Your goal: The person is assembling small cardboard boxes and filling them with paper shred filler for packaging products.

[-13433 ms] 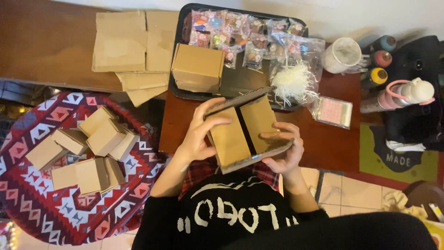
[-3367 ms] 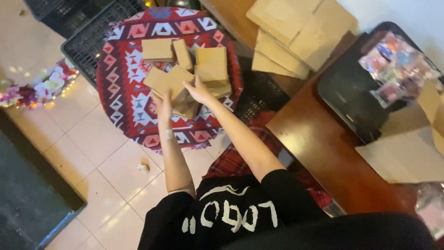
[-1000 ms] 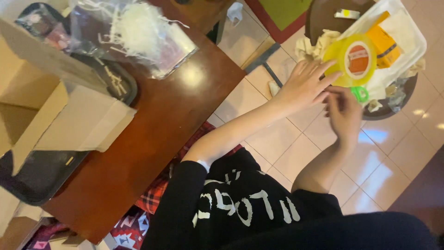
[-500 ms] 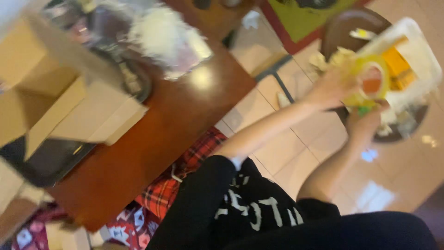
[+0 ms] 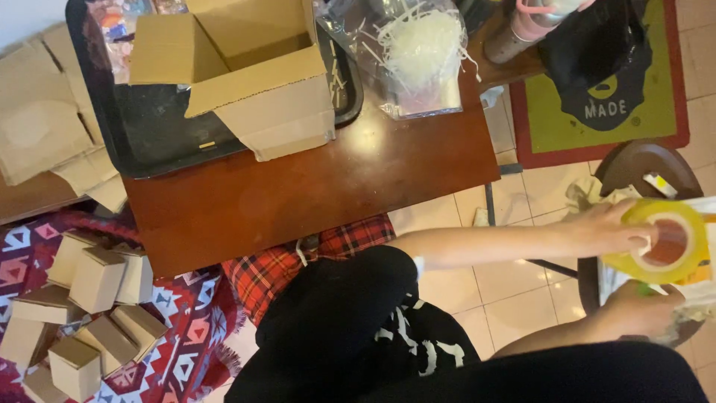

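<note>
Hands [image 5: 623, 269] now lifting yellow tape roll [image 5: 660, 242] off stool; cardboard box [image 5: 242, 71] back in view.

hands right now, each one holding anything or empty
Left hand: closed on the yellow tape roll, fingers over its rim.
Right hand: under the roll, grip cannot be told.

Light: bright, even indoor light.
Glare: sheen on the table [image 5: 388, 160], left of both hands.
Sharpness: mostly crisp (hands slightly soft).

I sit over a glossy brown wooden table [image 5: 313, 186] on pale floor tiles [image 5: 514, 280]; a patterned red rug [image 5: 186, 343] lies left, a green mat [image 5: 567, 127] beyond.
</note>
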